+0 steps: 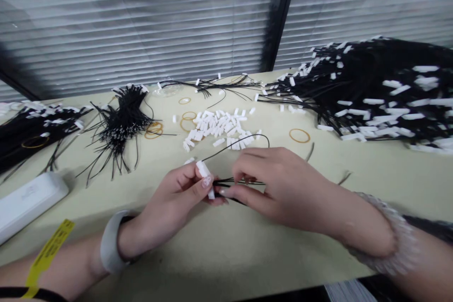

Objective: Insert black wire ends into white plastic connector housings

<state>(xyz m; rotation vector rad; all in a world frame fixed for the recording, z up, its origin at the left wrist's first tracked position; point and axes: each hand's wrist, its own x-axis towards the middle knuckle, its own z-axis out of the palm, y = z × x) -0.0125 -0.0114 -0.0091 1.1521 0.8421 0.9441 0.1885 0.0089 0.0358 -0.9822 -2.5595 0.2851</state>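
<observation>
My left hand [179, 196] is closed, its thumb and fingers pinching a row of small white connectors [203, 169]. Thin black wires [223, 181] run from these connectors toward the right. My right hand [283, 184] is closed on the wires close to the connectors, thumb below and curled fingers above. One loose black wire [244, 140] arcs up over the gap between both hands. Just beyond my hands lies a pile of loose white connectors [219, 125]. How many wires sit inside my grip is hidden by the fingers.
Black wire bundles with white ends [382, 104] cover the right back. A tied wire bundle [122, 127] and another black bundle [35, 127] lie left. A yellow rubber band [299, 135] rests right of the pile. A white box-like object [31, 203] stands at left.
</observation>
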